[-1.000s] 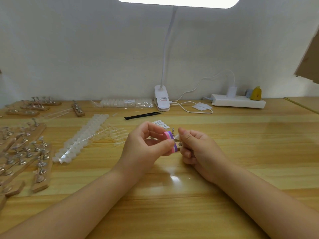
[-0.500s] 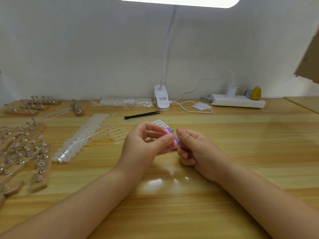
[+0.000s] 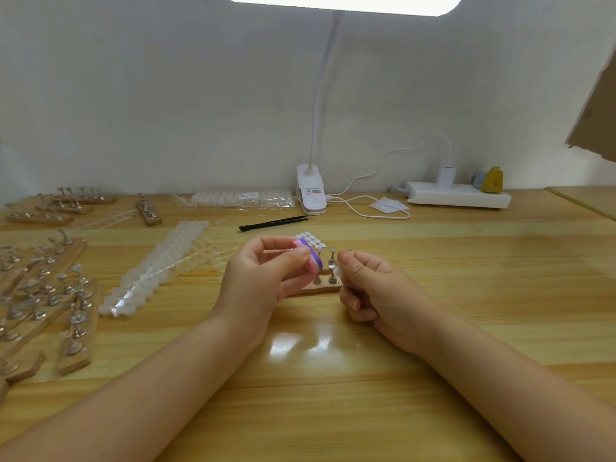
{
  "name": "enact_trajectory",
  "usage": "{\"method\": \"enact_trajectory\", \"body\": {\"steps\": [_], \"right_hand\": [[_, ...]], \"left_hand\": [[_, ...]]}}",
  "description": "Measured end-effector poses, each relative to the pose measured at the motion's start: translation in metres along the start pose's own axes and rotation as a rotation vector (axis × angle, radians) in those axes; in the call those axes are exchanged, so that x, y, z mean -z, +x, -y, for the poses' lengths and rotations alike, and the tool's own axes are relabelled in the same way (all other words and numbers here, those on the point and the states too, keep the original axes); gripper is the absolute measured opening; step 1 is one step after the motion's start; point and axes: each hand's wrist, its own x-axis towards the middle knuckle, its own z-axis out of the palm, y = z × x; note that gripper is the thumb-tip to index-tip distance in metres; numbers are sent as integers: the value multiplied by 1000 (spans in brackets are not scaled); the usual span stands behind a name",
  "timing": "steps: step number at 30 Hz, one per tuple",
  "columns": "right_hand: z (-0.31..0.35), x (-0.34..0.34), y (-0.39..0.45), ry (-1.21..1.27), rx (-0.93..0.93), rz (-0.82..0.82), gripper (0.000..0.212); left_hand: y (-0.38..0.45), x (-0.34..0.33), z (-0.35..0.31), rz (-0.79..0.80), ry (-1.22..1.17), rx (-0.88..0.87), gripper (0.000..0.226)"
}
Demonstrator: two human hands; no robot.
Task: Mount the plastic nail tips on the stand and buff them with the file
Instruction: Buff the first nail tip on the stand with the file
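My left hand (image 3: 266,278) pinches a small pink and purple buffing file (image 3: 308,258) between thumb and fingers. Just right of it, my right hand (image 3: 370,288) pinches a clear plastic nail tip (image 3: 337,271) with its fingers curled. Between the hands a small wooden stand (image 3: 320,290) with metal pegs (image 3: 331,266) lies on the table. The stand's left end is hidden behind my left hand. A sheet of white sticky pads (image 3: 310,240) lies just behind the file.
Strips of clear nail tips (image 3: 156,265) lie to the left, with several more wooden stands (image 3: 50,295) at the far left. Black tweezers (image 3: 273,223), a clip lamp (image 3: 311,195), a bag of tips (image 3: 240,199) and a power strip (image 3: 456,195) sit along the back.
The hands have drawn slightly apart, so the stand's pegs now show between them. The file has tilted up in my left hand.
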Motion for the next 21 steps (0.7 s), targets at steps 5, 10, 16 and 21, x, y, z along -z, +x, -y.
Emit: {"method": "enact_trajectory", "body": {"steps": [5,10,16,21], "right_hand": [[2,2,1,9,17,21,28],[1,2,0,-76,-1,61,23],[0,2,0,-28,14,1,21],[-1,0,-2,-152,24,79,23]], "left_hand": [[-6,-5,6,189,107,74,23],[1,1,2,67,-10,92,20],[-5,-4,6,150,101,102,19],[-2,-2,5,36,16,39,16]]}}
